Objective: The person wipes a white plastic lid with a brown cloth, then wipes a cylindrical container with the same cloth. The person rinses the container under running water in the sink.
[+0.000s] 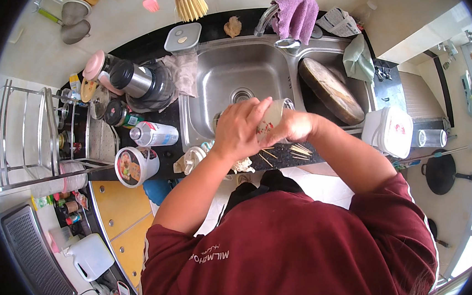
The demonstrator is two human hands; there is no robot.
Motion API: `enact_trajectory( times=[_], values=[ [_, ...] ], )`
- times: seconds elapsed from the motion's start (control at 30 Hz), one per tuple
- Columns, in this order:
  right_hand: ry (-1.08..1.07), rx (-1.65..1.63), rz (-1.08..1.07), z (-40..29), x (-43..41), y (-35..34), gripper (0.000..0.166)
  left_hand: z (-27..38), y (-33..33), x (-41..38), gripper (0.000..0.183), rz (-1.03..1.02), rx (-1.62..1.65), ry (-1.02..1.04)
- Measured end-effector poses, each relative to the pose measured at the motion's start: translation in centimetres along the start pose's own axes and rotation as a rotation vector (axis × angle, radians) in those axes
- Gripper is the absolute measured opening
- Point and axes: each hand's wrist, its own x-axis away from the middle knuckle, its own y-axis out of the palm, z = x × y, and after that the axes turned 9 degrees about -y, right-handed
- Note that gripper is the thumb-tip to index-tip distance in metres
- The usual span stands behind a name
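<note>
My two hands meet over the front part of the larger steel sink basin (246, 67). A translucent cup or jar with a red flower pattern (275, 113) lies tilted between them. My right hand (294, 126) grips its lower side, with the fingers partly hidden. Across its near left side rests my left hand (240, 128); something small and dark shows at its left edge, too covered to name. On the dark counter edge just below lie several thin wooden sticks (300, 151), and a few more (267, 157) beside them.
A round wooden chopping board (331, 90) leans in the right basin. The faucet (266, 19) carries a purple cloth (296, 16). Left stand a spray can (160, 133), a white tub (137, 166) and an appliance (147, 81); white containers (393, 133) stand right. A wire rack (43, 133) is far left.
</note>
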Motion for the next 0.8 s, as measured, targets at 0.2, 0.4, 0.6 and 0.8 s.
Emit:
enact_trajectory(
  times=[0.2, 0.4, 0.6, 0.8],
  values=[
    [0.152, -0.082, 0.694, 3.4, -4.3, -7.5, 0.03, -4.2, 3.4, -1.7, 0.086, -0.211, 0.069, -0.613],
    [0.026, -0.577, 1.034, 8.4, -8.6, -17.6, 0.013, -10.1, 10.6, -3.5, 0.069, -0.189, 0.902, -1.052],
    [-0.318, -0.779, 0.847, 10.2, -9.0, -19.6, 0.024, -12.8, 14.2, -6.1, 0.058, -0.166, 1.342, -1.236],
    [-0.181, 0.487, 0.788, 10.4, -11.5, -16.3, 0.035, -16.0, 18.3, -8.6, 0.061, -0.203, 1.681, -1.286]
  ],
)
